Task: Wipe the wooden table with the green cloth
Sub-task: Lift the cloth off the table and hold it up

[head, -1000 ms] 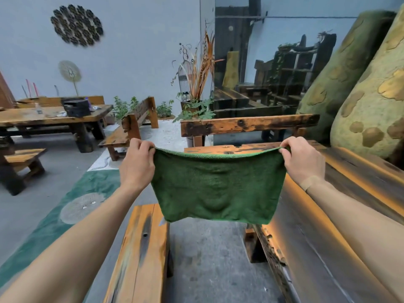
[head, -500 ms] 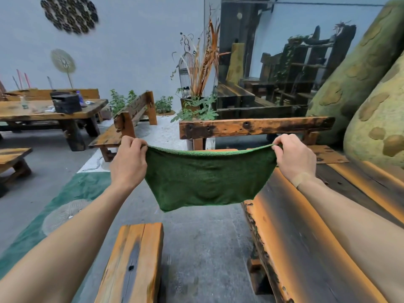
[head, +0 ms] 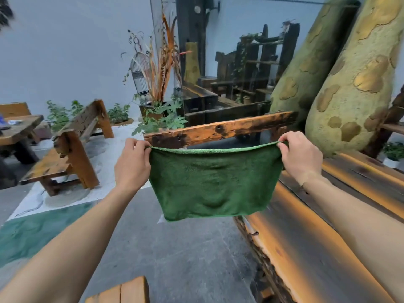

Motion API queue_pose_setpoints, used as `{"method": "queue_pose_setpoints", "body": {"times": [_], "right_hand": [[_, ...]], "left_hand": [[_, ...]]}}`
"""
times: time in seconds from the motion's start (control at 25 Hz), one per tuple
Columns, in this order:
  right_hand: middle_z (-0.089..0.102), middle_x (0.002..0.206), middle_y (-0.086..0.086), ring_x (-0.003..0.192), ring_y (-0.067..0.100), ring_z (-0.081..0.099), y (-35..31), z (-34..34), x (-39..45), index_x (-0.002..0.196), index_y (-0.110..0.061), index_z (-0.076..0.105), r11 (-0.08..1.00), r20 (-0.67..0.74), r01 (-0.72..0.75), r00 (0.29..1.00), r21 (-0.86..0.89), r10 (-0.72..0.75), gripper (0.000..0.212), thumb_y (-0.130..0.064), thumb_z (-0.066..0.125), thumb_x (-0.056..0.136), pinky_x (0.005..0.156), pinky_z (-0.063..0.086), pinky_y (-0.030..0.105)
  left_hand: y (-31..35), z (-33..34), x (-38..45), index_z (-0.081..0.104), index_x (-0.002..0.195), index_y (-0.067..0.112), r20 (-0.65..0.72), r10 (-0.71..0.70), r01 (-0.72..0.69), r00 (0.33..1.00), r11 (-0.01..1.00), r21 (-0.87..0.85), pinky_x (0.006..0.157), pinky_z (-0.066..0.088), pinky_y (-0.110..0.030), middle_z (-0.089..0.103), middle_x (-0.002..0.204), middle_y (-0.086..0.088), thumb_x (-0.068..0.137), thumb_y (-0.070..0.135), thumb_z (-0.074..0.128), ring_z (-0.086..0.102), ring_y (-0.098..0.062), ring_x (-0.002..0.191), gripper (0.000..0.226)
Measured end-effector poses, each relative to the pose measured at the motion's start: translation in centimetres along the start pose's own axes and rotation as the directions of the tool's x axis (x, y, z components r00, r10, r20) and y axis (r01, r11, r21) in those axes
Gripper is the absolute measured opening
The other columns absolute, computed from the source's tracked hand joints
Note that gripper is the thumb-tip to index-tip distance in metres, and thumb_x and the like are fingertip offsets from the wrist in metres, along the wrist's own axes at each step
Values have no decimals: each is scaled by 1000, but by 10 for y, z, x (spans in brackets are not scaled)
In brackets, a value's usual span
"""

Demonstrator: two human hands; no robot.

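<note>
Along the right side runs the one wooden worktop (head: 306, 254), dark down the middle with orange edges, nothing on it in view; off its near-left edge, over the floor, one green cloth (head: 213, 182) hangs spread, apart from the wood; two hands hold it, left hand (head: 132, 165) and right hand (head: 302, 155) each pinching a top corner, fingers curled; to wipe well, I judge, fold it into a pad, lay it flat and stroke along the grain.

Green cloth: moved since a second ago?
Yes. The green cloth, pinched by the left hand and right hand, has gone forward: it hung over the near bench before, now near the plank backrest.
</note>
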State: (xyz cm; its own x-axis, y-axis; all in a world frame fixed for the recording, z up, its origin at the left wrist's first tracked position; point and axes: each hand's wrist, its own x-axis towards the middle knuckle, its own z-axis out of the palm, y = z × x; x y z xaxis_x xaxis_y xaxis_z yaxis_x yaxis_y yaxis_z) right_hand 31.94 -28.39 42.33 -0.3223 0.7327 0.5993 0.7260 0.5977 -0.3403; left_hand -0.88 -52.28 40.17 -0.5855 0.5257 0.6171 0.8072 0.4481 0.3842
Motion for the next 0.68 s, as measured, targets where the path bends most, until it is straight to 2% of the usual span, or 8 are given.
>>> {"method": "queue_pose_setpoints", "body": {"times": [0.12, 0.24, 0.36, 0.68], "right_hand": [[61, 107, 8, 96, 38, 61, 16, 13, 16, 103, -18, 61, 993, -16, -71, 997, -91, 70, 11, -26, 54, 102, 71, 42, 41], [61, 108, 7, 96, 37, 61, 42, 24, 37, 104, -18, 61, 975, -38, -145, 989, -170, 141, 12, -27, 53, 103, 69, 39, 39], [62, 106, 6, 94, 37, 62, 70, 33, 58, 103, -18, 61, 956, -85, -189, 981, -226, 174, 12, -27, 54, 102, 68, 46, 41], [63, 108, 5, 95, 37, 62, 136, 31, 88, 103, -18, 61, 840, -187, -431, 902, -330, 390, 11, -27, 54, 102, 70, 47, 42]], "left_hand": [[4, 51, 44, 61, 114, 12, 23, 61, -59, 998, 996, -72, 67, 41, -39, 48, 117, -8, 107, 25, 41, 54, -29, 95, 24], [19, 108, 83, 61, 112, 12, 71, 146, -134, 987, 979, -151, 72, 46, -43, 49, 115, -8, 107, 24, 43, 55, -32, 97, 22], [44, 167, 121, 62, 109, 13, 93, 249, -224, 964, 949, -220, 81, 43, -47, 50, 111, -7, 106, 22, 44, 54, -33, 99, 20], [131, 295, 190, 63, 111, 7, 114, 408, -320, 906, 835, -447, 88, 48, -54, 50, 109, -11, 104, 14, 49, 55, -33, 101, 17]]}}
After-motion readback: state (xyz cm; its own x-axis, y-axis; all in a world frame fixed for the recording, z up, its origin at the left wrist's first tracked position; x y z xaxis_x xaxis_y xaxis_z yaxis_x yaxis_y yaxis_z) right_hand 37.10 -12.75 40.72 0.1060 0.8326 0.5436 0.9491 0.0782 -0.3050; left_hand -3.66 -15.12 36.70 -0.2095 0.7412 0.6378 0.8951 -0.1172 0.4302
